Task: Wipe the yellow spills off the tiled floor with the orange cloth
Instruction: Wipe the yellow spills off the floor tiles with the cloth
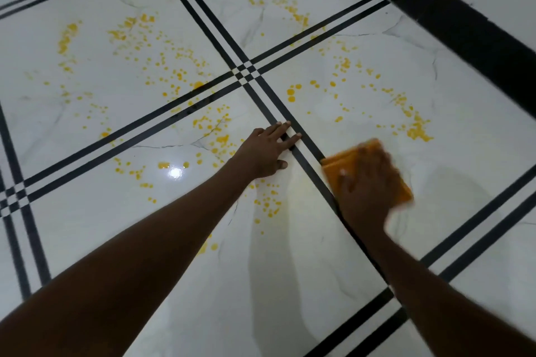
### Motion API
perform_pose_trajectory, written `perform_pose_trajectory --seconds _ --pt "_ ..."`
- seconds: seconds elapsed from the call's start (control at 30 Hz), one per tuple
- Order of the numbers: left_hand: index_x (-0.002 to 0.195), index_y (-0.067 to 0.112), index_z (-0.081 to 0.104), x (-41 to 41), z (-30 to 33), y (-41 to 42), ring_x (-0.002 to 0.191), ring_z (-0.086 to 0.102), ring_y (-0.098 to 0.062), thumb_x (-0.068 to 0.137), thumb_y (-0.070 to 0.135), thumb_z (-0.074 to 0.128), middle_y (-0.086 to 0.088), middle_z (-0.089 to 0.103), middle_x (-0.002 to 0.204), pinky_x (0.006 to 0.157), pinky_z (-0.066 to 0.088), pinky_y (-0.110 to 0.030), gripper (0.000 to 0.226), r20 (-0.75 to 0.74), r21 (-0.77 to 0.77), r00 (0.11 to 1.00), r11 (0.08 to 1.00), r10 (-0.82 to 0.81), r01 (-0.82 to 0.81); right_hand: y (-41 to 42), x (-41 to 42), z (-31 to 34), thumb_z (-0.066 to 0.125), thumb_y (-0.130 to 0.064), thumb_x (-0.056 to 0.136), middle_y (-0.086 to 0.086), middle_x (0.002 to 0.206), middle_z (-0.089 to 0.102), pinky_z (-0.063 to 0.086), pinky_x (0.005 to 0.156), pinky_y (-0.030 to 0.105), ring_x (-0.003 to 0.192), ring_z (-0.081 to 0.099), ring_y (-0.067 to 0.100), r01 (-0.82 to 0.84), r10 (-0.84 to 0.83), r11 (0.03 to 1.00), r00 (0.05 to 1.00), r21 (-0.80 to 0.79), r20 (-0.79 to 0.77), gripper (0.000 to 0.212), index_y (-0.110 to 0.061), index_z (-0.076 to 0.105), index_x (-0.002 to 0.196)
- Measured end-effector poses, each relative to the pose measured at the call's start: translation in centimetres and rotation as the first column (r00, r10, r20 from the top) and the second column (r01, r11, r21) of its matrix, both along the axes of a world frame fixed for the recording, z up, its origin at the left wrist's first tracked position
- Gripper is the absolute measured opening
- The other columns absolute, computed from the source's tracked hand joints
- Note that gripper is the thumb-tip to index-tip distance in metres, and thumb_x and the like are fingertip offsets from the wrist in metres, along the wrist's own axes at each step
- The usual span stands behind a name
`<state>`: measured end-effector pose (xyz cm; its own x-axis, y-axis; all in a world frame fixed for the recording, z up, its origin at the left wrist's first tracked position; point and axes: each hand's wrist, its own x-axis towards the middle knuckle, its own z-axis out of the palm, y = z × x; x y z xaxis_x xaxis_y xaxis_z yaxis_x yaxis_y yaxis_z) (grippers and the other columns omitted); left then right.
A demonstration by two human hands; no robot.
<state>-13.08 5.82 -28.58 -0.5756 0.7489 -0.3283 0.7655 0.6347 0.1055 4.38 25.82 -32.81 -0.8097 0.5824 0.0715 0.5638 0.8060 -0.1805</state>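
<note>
The right hand (366, 182) pressed flat on the orange cloth (374, 171); the left hand (266, 151) lay spread. Most yellow spills (179, 72) were left.

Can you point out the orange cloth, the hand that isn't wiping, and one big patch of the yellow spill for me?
orange cloth (333, 169): head view, its bare left corner.
left hand (265, 151): head view, back of the hand, flat on the floor.
yellow spill (417, 132): head view, dense patch beyond the cloth.
</note>
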Motion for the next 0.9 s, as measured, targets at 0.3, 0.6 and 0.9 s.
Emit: perform_pose_trajectory --seconds 0.3,0.6,0.9 --pt "0.159 0.022 0.030 -0.8 3.3 -1.1 0.152 0.025 -0.029 0.099 0.036 0.057 -0.012 0.029 0.164 0.118 0.029 -0.044 0.067 0.112 0.070 0.983 0.986 0.142 -0.150 -7.8 1.1 0.8 0.042 -0.052 0.097 0.016 0.171 0.019 0.012 0.127 0.059 0.158 0.019 0.038 -0.534 0.534 0.845 0.843 -0.023 0.060 0.078 -0.019 0.022 0.164" --pt "0.143 0.007 0.054 3.5 1.7 -17.2 0.131 0.051 -0.043 0.086 0.019 0.068 -0.022 0.053 0.145 0.098 0.047 -0.056 0.060 -0.038 0.238 0.862 0.842 0.506 -0.484 -18.7 6.8 2.2 0.043 -0.051 0.096 0.021 0.171 0.015 0.011 0.125 0.064 0.157 0.014 0.043 -0.107 0.112 0.988 0.993 -0.113 0.037 0.080 -0.015 0.021 0.164" --pt "0.159 0.009 0.024 15.4 -0.4 -30.8 0.151 0.025 -0.043 0.087 0.062 0.040 -0.024 0.021 0.165 0.111 0.035 -0.059 0.091 -0.089 0.097 0.595 0.602 0.799 -0.793 -17.7 -6.4 -0.4 0.045 -0.051 0.095 0.017 0.167 0.032 0.013 0.127 0.058 0.156 0.026 0.037 -0.783 0.783 0.618 0.621 -0.072 -0.032 0.071 -0.017 0.038 0.158"
